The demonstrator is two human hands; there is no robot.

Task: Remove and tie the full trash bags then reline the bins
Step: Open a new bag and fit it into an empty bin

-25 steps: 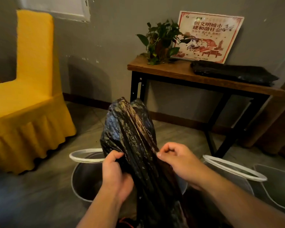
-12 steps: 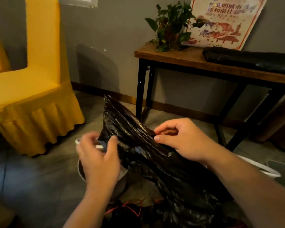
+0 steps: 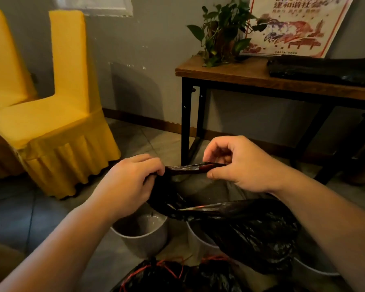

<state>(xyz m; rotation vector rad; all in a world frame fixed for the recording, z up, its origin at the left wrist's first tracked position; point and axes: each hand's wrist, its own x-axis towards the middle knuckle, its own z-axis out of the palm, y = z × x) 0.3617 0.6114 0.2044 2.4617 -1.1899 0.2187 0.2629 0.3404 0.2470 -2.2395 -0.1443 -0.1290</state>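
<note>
Both forearms are extended forward, hands level above the grey bins (image 3: 143,234). The left hand (image 3: 129,184) is held knuckles-up, fingers curled shut around the gathered neck of the black trash bag (image 3: 247,230). The right hand (image 3: 238,163) is turned inward, thumb and fingers pinching a twisted strip of that bag, stretched taut between the hands. The bag body sags over the bins.

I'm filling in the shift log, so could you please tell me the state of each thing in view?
Left hand: shut on the black bag.
Right hand: pinching the bag's edge.
Black bag: out of the bins, edge stretched between the hands.
Grey bin: unlined.
Bags at bottom: tied with red string.
Folded bags on table: unused.
</note>
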